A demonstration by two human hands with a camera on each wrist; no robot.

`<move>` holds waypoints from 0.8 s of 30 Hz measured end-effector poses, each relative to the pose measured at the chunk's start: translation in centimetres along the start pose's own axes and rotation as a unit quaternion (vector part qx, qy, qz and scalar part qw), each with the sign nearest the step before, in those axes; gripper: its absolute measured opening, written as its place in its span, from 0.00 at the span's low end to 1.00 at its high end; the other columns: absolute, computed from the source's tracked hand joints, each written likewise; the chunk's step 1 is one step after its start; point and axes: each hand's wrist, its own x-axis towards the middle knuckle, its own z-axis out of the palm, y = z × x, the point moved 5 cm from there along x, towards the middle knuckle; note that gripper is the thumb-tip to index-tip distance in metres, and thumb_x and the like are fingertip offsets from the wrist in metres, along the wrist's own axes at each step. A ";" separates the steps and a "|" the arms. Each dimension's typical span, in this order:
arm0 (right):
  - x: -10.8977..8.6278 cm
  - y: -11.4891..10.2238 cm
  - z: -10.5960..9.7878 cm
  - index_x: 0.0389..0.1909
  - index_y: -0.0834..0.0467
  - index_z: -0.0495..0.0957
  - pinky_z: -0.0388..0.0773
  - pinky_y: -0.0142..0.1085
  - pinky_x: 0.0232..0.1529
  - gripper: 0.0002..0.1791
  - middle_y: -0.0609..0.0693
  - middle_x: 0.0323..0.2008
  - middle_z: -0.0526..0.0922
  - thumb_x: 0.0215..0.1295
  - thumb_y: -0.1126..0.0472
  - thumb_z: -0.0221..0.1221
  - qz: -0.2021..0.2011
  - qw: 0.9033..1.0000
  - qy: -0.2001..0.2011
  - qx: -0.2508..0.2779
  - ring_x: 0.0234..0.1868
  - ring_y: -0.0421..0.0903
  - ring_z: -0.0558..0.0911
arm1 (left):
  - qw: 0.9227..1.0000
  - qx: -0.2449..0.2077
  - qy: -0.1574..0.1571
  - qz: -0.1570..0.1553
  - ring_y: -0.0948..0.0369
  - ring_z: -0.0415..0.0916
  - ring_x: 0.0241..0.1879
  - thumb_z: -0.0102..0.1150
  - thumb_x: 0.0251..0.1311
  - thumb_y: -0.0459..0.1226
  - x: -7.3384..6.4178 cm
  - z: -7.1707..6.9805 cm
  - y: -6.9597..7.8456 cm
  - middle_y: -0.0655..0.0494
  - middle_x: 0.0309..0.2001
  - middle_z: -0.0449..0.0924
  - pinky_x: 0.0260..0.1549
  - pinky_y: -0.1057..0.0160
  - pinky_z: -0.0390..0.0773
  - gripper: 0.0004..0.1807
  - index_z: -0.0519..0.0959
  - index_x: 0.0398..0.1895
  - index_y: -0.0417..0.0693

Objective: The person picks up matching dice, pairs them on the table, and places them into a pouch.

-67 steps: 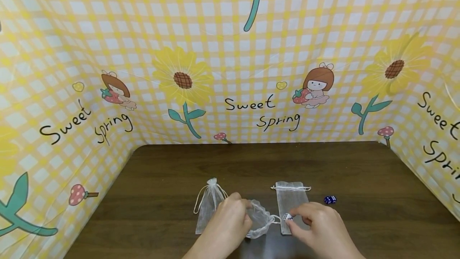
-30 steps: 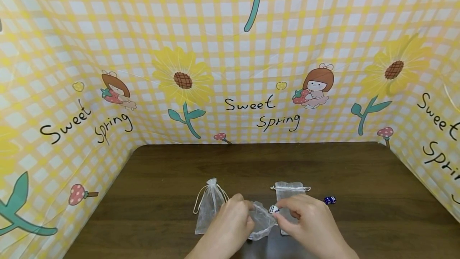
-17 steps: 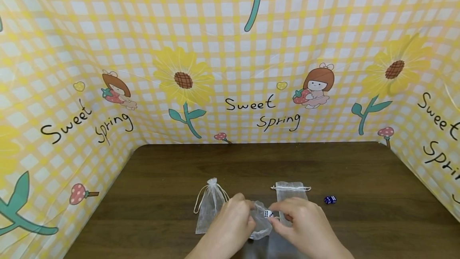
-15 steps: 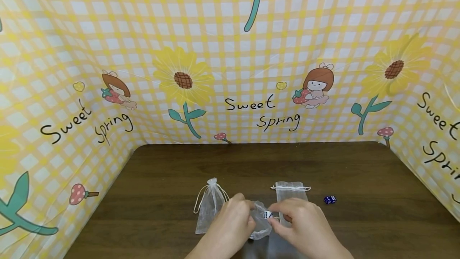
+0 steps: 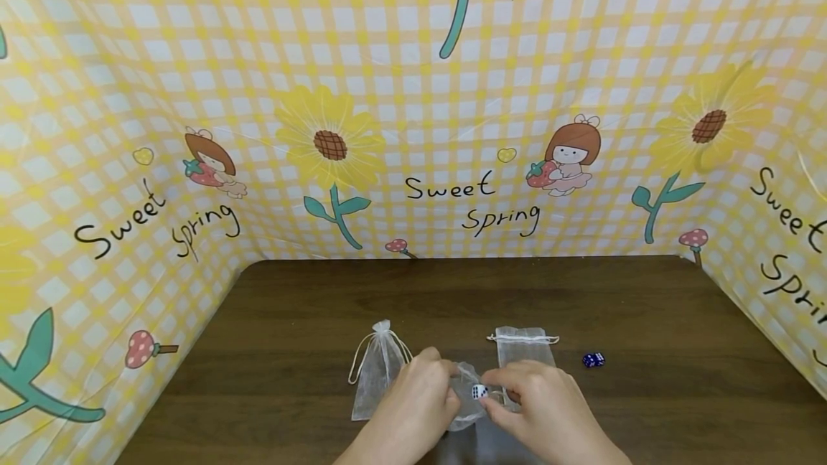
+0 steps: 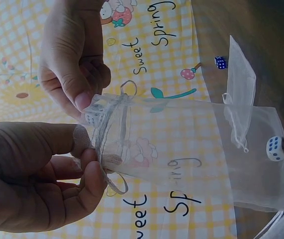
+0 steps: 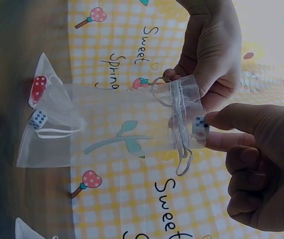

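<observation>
My left hand [image 5: 413, 393] grips the mouth of a sheer white drawstring bag [image 7: 122, 114], which hangs down with its opening held apart. Inside, at the bag's bottom, a white die [image 6: 275, 148] with blue pips shows through the mesh. Between thumb and index finger my right hand [image 5: 543, 400] pinches another white die [image 5: 479, 392]. In the right wrist view that die sits right at the bag's mouth, and in the left wrist view it shows through the rim's mesh. The right hand's other fingers are curled.
A gathered drawstring bag [image 5: 371, 379] lies to the left on the dark wooden table [image 5: 310, 293]; a red die [image 7: 39, 90] shows by its mesh. Another flat bag [image 5: 520, 349] lies to the right, with blue dice [image 5: 593, 359] beyond it. Checked cloth [image 5: 413, 120] walls the table's back and sides.
My right hand has moved left with the white die, from beside the held bag over to its mouth, then slightly lower. The left hand has stayed nearly still on the bag.
</observation>
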 end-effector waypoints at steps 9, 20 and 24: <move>-0.1 0.1 0.0 0.29 0.51 0.83 0.58 0.23 0.17 0.09 0.32 0.19 0.66 0.44 0.61 0.69 -0.018 1.000 0.021 -0.001 0.21 0.28 0.62 | 1.000 -0.011 -0.013 -0.007 0.66 0.65 0.22 0.55 0.36 0.24 0.0 0.2 -0.1 0.56 0.24 0.69 0.21 0.70 0.68 0.16 0.83 0.34 0.35; -0.4 0.6 -1.2 0.28 0.49 0.83 0.58 0.19 0.20 0.13 0.33 0.22 0.74 0.38 0.64 0.71 -0.035 0.995 0.094 -0.009 0.21 0.27 0.63 | 1.000 -0.010 0.009 -0.001 0.65 0.68 0.23 0.56 0.34 0.25 -0.1 -0.1 -0.1 0.57 0.24 0.69 0.22 0.69 0.69 0.16 0.83 0.32 0.37; -0.6 1.1 -1.6 0.28 0.49 0.83 0.61 0.20 0.21 0.13 0.35 0.23 0.78 0.38 0.64 0.71 -0.024 0.994 0.102 -0.020 0.21 0.27 0.65 | 1.000 -0.007 0.017 0.004 0.64 0.69 0.23 0.56 0.34 0.25 -0.3 -0.3 0.1 0.57 0.24 0.69 0.22 0.69 0.70 0.16 0.83 0.32 0.37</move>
